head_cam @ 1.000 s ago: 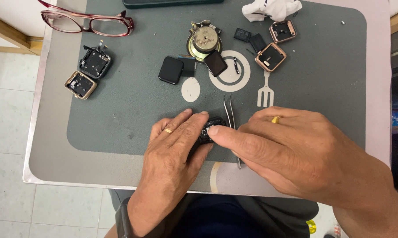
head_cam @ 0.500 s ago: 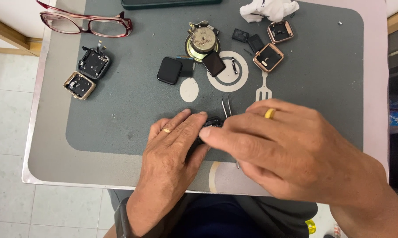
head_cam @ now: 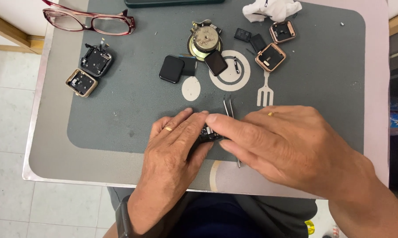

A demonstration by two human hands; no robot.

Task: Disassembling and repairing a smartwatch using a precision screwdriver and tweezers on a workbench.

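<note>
Head view, looking down on a grey work mat (head_cam: 119,110) spread over the tabletop (head_cam: 44,145). The left hand (head_cam: 174,145) and right hand (head_cam: 287,143) meet at the mat's near edge over a small dark watch module (head_cam: 207,133), which shows only as a sliver between the fingertips; both hands pinch it from opposite sides, fingers pressed close together. A pair of tweezers (head_cam: 228,105) lies just beyond the module, its shaft passing under the right hand. Farther back: two black square screens (head_cam: 171,69) beside a round metal part (head_cam: 204,39), two rose-gold watch cases (head_cam: 270,57) near a crumpled white tissue (head_cam: 273,9), a gold case (head_cam: 81,82) touching a black frame (head_cam: 96,61) at far left, and red-rimmed spectacles (head_cam: 91,21) at the mat's corner
</note>
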